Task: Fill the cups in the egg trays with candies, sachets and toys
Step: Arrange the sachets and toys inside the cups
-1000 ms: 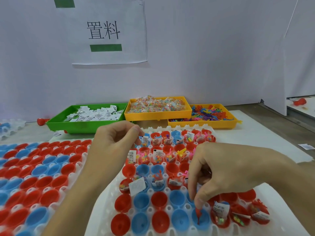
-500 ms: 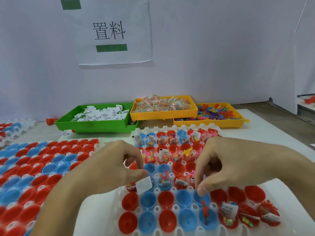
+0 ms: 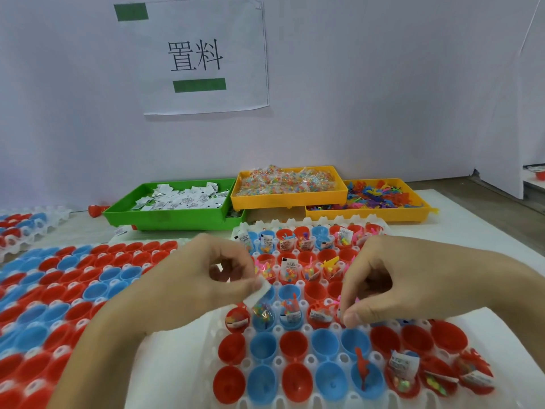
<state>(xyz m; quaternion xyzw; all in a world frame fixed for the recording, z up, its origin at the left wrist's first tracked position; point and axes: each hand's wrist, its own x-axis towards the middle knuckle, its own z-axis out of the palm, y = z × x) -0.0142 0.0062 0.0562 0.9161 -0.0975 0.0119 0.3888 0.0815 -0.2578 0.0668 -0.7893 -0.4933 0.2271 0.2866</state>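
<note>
The left hand [image 3: 206,278] pinches a white sachet [image 3: 261,293] between thumb and finger, just above a blue cup [image 3: 263,315] that already has candy, probably to drop it in. The right hand [image 3: 392,284] is curled with its fingertips [image 3: 351,317] low over the middle row of the egg tray [image 3: 224,323]; whether it holds something, one cannot tell. A red toy [image 3: 362,369] stands in a blue cup in the nearest row. The supply trays wait behind: sachets in the green tray [image 3: 165,218], candies and toys in the yellow trays [image 3: 290,199].

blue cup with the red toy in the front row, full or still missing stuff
Partly filled: the blue cup shows only a red toy, no sachet or candy visible.
</note>
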